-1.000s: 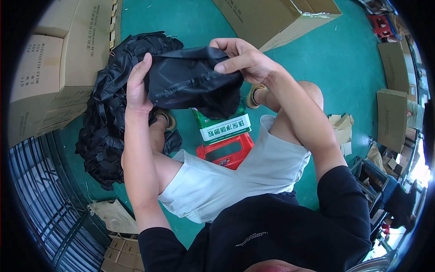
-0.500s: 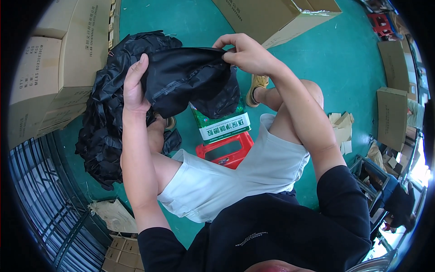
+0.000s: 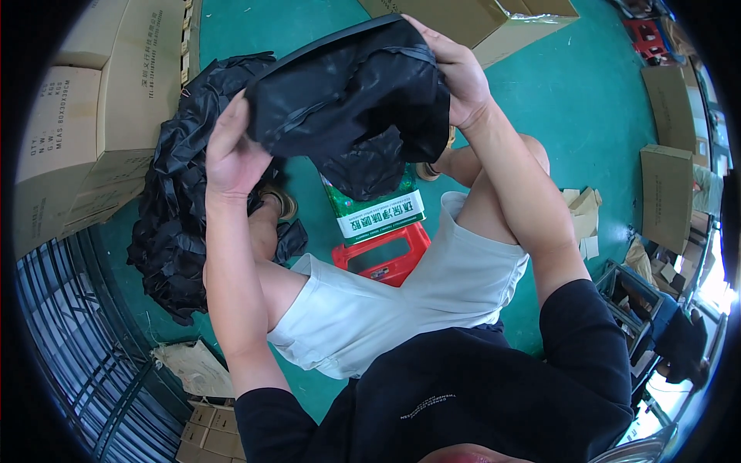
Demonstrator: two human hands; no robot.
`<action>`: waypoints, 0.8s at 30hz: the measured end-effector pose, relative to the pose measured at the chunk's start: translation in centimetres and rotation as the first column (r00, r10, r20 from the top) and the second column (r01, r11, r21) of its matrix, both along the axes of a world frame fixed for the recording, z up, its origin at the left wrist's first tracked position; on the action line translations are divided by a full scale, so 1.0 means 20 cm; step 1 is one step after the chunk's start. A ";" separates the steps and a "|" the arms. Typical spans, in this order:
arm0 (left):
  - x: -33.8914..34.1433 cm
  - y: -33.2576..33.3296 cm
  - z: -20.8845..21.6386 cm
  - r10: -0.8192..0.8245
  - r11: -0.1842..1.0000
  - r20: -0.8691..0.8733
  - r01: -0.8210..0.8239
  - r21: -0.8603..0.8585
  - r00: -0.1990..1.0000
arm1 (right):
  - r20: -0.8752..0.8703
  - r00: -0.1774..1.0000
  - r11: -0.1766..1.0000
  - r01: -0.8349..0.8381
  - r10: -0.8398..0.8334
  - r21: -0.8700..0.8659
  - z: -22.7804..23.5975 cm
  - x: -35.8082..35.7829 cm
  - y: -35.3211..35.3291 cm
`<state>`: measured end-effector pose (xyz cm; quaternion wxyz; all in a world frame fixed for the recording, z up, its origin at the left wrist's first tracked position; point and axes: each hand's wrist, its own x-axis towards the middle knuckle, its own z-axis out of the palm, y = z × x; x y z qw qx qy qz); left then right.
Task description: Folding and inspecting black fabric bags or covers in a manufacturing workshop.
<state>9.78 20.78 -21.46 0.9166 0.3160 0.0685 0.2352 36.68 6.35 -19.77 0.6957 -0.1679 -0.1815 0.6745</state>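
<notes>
Between my hands a piece of thin black fabric (image 3: 340, 96) is stretched out, with a folded seam across it and its lower part hanging loose. My left hand (image 3: 235, 154) grips its left end, thumb pointing up. At the upper right corner my right hand (image 3: 463, 77) pinches the cloth; some of its fingers are hidden behind. Below the held piece, more black fabric (image 3: 363, 168) lies over a green and white box-shaped tin (image 3: 382, 214). A large heap of black fabric (image 3: 174, 201) sits on the floor by my left arm.
A red plastic stool (image 3: 421, 243) stands between my legs, under the tin. Tall cardboard boxes (image 3: 127, 116) line the left side. Another big carton (image 3: 455, 31) is ahead, and further cartons (image 3: 668, 197) stand at the right. Torn cardboard (image 3: 580, 220) lies beside my right knee.
My right hand has moved up and to the right, pulling the cloth wider and higher. My left hand stays near the same spot. More of the fabric lying on the tin now shows.
</notes>
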 end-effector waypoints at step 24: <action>-0.10 0.10 0.02 0.126 0.976 -0.128 -0.146 -0.159 0.984 | 0.430 0.901 0.998 -0.057 0.062 -0.023 -0.09 0.16 0.05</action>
